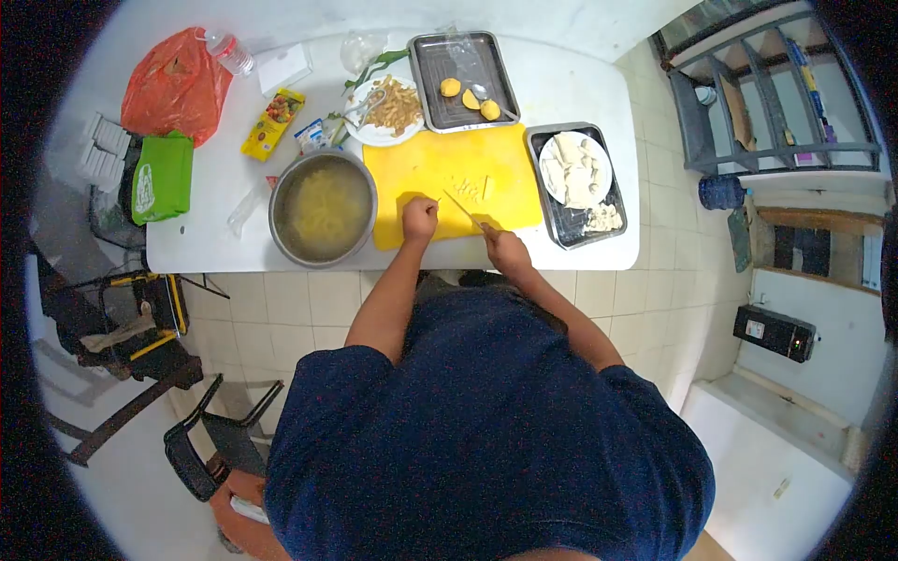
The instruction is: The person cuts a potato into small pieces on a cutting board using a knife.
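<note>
My right hand (507, 251) is closed round the handle of a knife (463, 208), whose blade points up and left over the yellow cutting board (402, 166). Small pale chopped pieces (465, 190) lie just beyond the blade, with a pale yellow stick (485, 188) beside them. To the left of the knife, my left hand (420, 219) rests at the board's near part with its fingers curled closed. A tiny bit shows at its fingertips, too small to name. Left of the board stands a large metal bowl (278, 208) with yellowish pieces in cloudy liquid.
Behind the board are a white plate (360, 138) of brown strips and a dark tray (430, 61) with yellow pieces and a spoon. Another tray (561, 231) with a white plate sits right. A red bag (178, 84) lies far left. Another person's arm (248, 533) shows lower left.
</note>
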Tool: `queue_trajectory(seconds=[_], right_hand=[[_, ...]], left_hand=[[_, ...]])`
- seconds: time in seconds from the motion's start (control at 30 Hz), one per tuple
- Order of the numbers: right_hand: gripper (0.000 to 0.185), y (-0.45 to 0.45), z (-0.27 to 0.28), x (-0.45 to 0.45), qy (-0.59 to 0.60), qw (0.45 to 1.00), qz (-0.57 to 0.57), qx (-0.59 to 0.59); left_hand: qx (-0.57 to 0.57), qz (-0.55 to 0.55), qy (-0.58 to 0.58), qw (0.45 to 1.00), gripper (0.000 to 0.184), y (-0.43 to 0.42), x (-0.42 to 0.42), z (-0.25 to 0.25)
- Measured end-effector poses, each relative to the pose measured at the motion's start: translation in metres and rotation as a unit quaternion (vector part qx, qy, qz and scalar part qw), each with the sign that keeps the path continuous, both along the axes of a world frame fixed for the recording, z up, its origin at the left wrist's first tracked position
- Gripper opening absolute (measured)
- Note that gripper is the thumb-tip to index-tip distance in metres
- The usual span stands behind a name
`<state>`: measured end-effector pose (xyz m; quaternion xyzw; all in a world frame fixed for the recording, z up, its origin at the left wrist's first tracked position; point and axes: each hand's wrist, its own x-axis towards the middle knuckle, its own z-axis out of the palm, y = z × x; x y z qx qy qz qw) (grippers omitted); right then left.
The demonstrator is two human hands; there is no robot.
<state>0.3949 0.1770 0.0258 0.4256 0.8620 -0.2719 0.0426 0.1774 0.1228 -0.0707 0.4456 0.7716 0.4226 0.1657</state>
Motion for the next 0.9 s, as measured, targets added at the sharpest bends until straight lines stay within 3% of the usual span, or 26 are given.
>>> queue_trajectory(seconds=[0.3,0.4,0.5,0.6,0.7,0.8,0.9], right_hand=[[0.033,-0.014,0.000,-0.010,0.002,1.000,0.022,0.005],[0.039,-0.013,0.009,-0.011,-0.054,0.997,0.041,-0.022],[0.032,-0.014,0.000,-0.009,0.021,0.999,0.026,0.018],[0.032,-0.012,-0.001,-0.007,-0.055,0.998,-0.004,-0.017],[0.036,-0.006,-0.011,0.000,-0.045,0.996,-0.069,-0.038],[0.044,-0.010,-0.014,0.003,-0.003,0.998,-0.051,-0.026],[0.036,-0.017,-0.011,-0.005,0.003,1.000,-0.001,-0.018]], left_hand=[[0.004,0.016,-0.025,1.000,0.003,0.001,0.000,0.000],[-0.017,0.013,-0.025,0.999,0.003,0.001,0.000,0.001],[-0.014,0.027,-0.068,0.997,0.004,0.000,0.001,0.003],[-0.008,0.010,-0.024,1.000,0.007,0.000,0.001,0.002],[0.063,0.015,-0.019,0.998,0.007,-0.004,0.001,0.004],[0.055,0.016,-0.010,0.998,0.006,-0.005,0.000,0.002],[0.034,0.027,-0.046,0.998,0.005,-0.004,0.001,0.001]])
